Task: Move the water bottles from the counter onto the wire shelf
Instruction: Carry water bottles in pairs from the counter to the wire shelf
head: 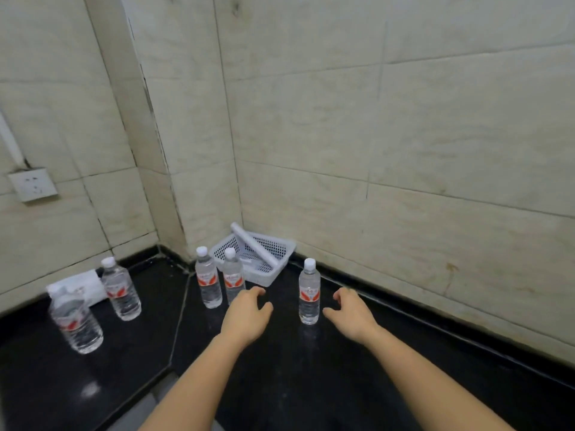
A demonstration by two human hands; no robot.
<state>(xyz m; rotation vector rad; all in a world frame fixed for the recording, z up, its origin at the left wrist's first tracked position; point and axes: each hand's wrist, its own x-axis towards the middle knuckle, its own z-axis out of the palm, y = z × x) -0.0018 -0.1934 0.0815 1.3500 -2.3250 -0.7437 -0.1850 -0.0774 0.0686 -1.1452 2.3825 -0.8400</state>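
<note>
Several clear water bottles with white caps and red labels stand upright on the black counter (280,384). One bottle (309,292) stands alone between my hands. Two bottles (208,278) (231,275) stand side by side near the corner, and two more (119,289) (76,321) stand at the left. My left hand (247,315) hovers open just in front of the paired bottles, touching nothing. My right hand (350,314) is open to the right of the lone bottle, a small gap away. No wire shelf is in view.
A white perforated plastic basket (277,245) with a white roll leaning in it sits in the corner behind the bottles. Folded white cloth (84,284) lies at the far left. Tiled walls enclose the counter; a wall socket (32,185) is at left.
</note>
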